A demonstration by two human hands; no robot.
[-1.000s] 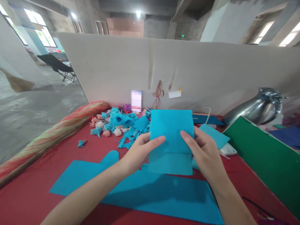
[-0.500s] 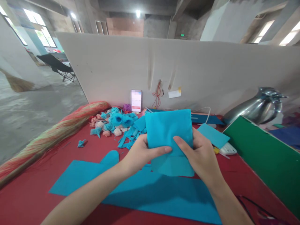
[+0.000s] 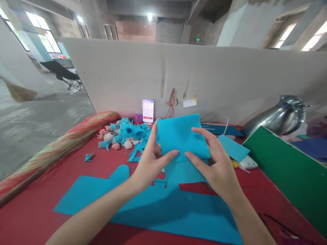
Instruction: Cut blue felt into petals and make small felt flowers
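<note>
My table has a red covering (image 3: 63, 190), its middle my dial's centre and twelve straight ahead of me. A broad blue sheet (image 3: 173, 214) lies flat at six; a blue piece with a rounded end (image 3: 120, 173) lies toward eight. One small blue flower (image 3: 88, 157) sits alone at nine, near the straw bundle (image 3: 58, 149) along my left edge. Toward eleven I have piled flowers (image 3: 127, 131) beside blue scraps (image 3: 136, 152); at one, a dark blue sheet (image 3: 222, 130); at two, a steel jug (image 3: 277, 115); at three, a green board (image 3: 286, 177).
</note>
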